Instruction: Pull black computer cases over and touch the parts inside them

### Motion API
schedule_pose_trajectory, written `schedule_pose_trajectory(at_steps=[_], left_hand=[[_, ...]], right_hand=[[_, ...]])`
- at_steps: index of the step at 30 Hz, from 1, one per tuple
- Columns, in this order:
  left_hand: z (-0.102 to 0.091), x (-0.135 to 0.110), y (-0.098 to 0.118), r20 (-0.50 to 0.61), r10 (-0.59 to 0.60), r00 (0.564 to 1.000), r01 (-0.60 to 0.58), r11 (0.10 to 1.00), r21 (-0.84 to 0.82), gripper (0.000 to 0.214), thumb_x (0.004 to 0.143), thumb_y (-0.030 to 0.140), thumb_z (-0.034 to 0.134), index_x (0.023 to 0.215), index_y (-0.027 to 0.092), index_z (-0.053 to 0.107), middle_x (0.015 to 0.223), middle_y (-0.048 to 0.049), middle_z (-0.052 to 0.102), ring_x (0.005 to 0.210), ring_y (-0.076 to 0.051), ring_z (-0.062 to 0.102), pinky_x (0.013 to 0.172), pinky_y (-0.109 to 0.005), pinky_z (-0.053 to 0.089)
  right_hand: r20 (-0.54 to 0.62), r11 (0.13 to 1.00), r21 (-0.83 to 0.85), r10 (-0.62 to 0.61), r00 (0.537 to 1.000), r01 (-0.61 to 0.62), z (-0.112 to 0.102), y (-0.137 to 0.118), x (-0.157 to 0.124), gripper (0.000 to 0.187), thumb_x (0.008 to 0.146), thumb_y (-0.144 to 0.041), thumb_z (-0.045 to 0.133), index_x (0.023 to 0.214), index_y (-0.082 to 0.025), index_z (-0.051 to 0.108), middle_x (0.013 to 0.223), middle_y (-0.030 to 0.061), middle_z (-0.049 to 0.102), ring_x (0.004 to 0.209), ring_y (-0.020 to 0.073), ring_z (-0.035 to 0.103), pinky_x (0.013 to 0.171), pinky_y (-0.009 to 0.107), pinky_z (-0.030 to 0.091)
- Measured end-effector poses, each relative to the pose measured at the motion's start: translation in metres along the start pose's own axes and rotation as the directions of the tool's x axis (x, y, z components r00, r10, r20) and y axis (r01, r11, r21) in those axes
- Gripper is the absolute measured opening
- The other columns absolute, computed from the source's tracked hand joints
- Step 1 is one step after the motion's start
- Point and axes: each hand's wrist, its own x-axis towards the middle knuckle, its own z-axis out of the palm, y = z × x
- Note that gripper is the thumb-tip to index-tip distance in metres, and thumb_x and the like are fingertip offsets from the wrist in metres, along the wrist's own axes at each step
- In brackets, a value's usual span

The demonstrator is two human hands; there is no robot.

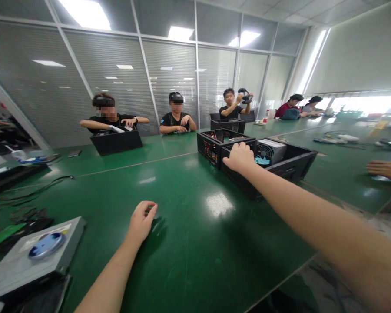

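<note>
My right hand (239, 157) reaches forward with its fingers bent over the near left rim of a black computer case (283, 168). Inside that case, a grey power supply (275, 148) with a round black fan shows, and a light-blue piece (262, 160) lies beside it. The forearm and hand cover part of the case's near wall. My left hand (142, 221) rests low over the green table (189, 243), its fingers curled in and the thumb near them. Nothing shows in it, and it is apart from any object.
A second black case (209, 147) touches the first. At left lie a silver optical drive (11, 267) with a round blue-and-white disc (46, 245), a green circuit board (4, 236) and black cables (42, 184). Several people sit across, one behind a black case (117, 141). Another person's hand (385, 169) is at right.
</note>
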Motion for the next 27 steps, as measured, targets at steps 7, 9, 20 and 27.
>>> schedule_pose_trajectory(at_steps=[7, 9, 20, 27], left_hand=[[0.002, 0.002, -0.001, 0.018, 0.002, 1.000, -0.002, 1.000, -0.003, 0.026, 0.092, 0.042, 0.053, 0.093, 0.020, 0.066, 0.098, -0.0059, 0.063, 0.084, -0.020, 0.060, 0.077, -0.034, 0.049], [0.003, 0.005, -0.002, -0.001, -0.009, 1.000, 0.009, 1.000, -0.007, 0.026, 0.091, 0.042, 0.053, 0.091, 0.020, 0.066, 0.096, -0.0061, 0.064, 0.084, -0.020, 0.061, 0.078, -0.034, 0.049], [-0.016, 0.013, -0.019, -0.333, -0.247, 0.910, 0.173, 0.956, -0.237, 0.030, 0.091, 0.046, 0.056, 0.101, 0.018, 0.065, 0.098, -0.0044, 0.067, 0.078, -0.017, 0.065, 0.068, -0.028, 0.049], [-0.042, 0.008, -0.032, -0.399, -0.512, 0.761, 0.287, 0.816, -0.502, 0.038, 0.097, 0.044, 0.039, 0.104, 0.012, 0.058, 0.099, -0.0070, 0.065, 0.072, -0.013, 0.063, 0.058, -0.022, 0.047]], right_hand=[[0.179, 0.985, -0.093, 0.158, 0.971, -0.143, 0.028, -0.002, 0.028, 0.056, 0.079, -0.039, 0.071, 0.122, -0.004, 0.062, 0.117, 0.0259, 0.064, 0.113, 0.0347, 0.063, 0.091, 0.043, 0.050], [0.192, 0.985, -0.112, 0.154, 0.969, -0.134, 0.027, 0.000, 0.017, 0.058, 0.081, -0.045, 0.069, 0.122, -0.005, 0.062, 0.117, 0.0256, 0.064, 0.111, 0.0355, 0.065, 0.088, 0.043, 0.052], [0.021, 0.925, 0.019, -0.380, 0.925, 0.379, -0.038, -0.020, -0.173, 0.055, 0.088, -0.069, 0.050, 0.102, -0.018, 0.062, 0.094, 0.0160, 0.068, 0.081, 0.0301, 0.066, 0.065, 0.038, 0.046], [-0.186, 0.545, 0.458, -0.714, 0.675, 0.702, -0.057, 0.096, -0.191, 0.050, 0.097, -0.061, 0.038, 0.081, -0.024, 0.067, 0.071, 0.0068, 0.064, 0.069, 0.0220, 0.060, 0.068, 0.037, 0.044]])
